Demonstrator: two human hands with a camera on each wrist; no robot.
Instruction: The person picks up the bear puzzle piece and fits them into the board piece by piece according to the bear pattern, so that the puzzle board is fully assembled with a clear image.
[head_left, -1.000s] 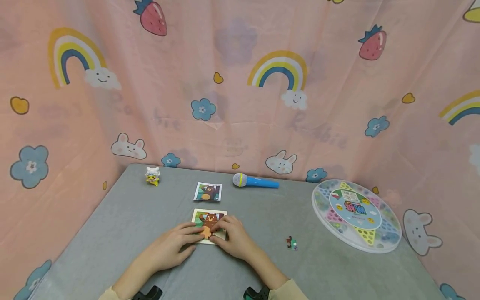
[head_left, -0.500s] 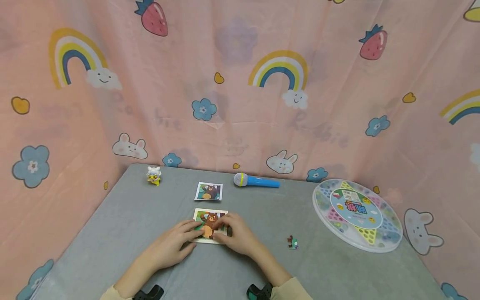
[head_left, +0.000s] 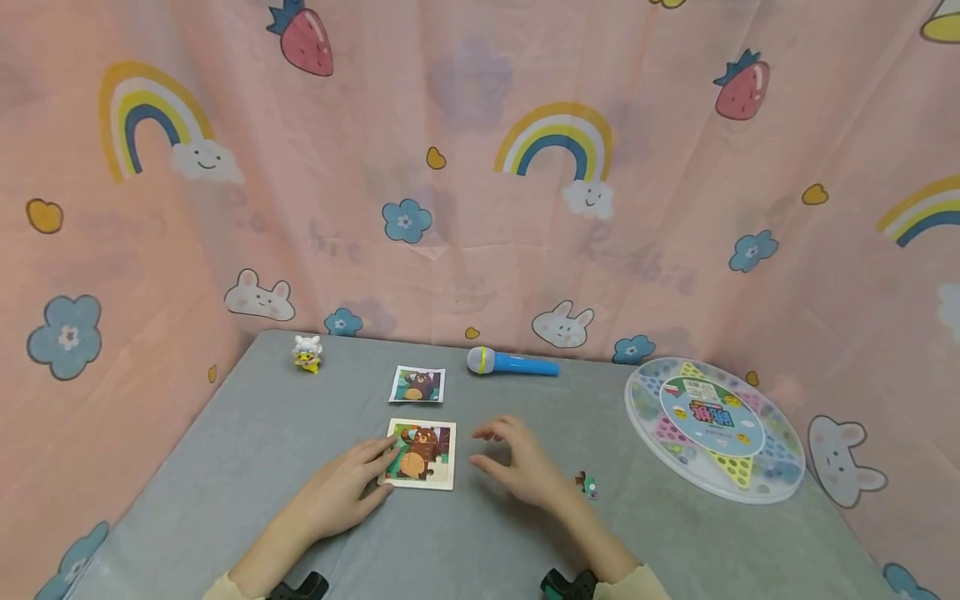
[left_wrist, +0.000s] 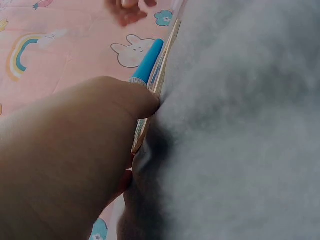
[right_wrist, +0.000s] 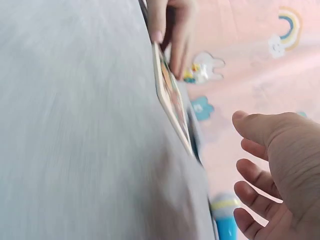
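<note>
A square wooden jigsaw puzzle with a brown bear picture lies on the grey table; its lower right part shows bare board. My left hand rests at its left side, fingers reaching onto the picture and thumb by the near edge. In the left wrist view the thumb is right at the thin edge of the board. My right hand is off to the right of the puzzle, fingers spread and loosely bent, holding nothing. A small green and brown puzzle piece lies just beyond the right forearm, which partly covers it.
Behind the puzzle lies a bear picture card. A blue toy microphone and a small white and yellow figurine are near the back edge. At the right lies a round game board, before a pink curtain.
The right hand has left the puzzle and moved right, its forearm now partly over the loose piece. The left hand has stayed at the puzzle's left side.
</note>
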